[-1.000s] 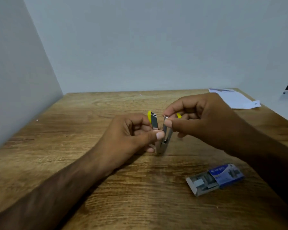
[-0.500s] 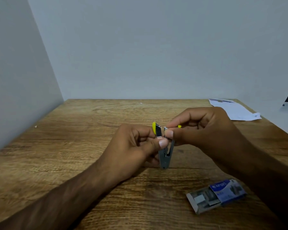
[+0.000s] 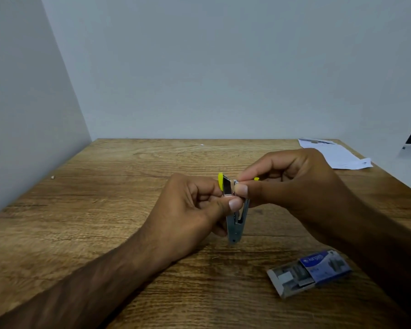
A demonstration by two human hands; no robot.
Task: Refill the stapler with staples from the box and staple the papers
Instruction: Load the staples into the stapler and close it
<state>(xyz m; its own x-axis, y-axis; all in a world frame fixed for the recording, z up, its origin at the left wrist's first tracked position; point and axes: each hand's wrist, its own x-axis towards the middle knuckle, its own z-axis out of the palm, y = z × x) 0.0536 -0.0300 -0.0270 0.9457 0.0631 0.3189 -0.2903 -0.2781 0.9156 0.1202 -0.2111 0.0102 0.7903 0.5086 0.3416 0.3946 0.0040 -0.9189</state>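
Note:
A small metal stapler (image 3: 235, 224) with yellow plastic ends stands upright above the wooden table (image 3: 119, 191), hinge end down and its two arms spread apart at the top. My left hand (image 3: 195, 210) grips the left arm with the yellow cap. My right hand (image 3: 292, 184) pinches the top of the right arm between thumb and forefinger. Whether a strip of staples sits under those fingertips is hidden. The blue staple box (image 3: 311, 271) lies at the front right with its grey tray slid out and staples showing. White papers (image 3: 335, 155) lie at the far right corner.
Grey walls close the table on the left and at the back. The table's right edge runs just past the papers. A tiny white speck (image 3: 53, 177) lies near the left wall.
Both hands and the stapler sit lower in the picture than a second ago, as the view tilted up. The stapler's arms have come closer together at the top. The box and papers kept their places.

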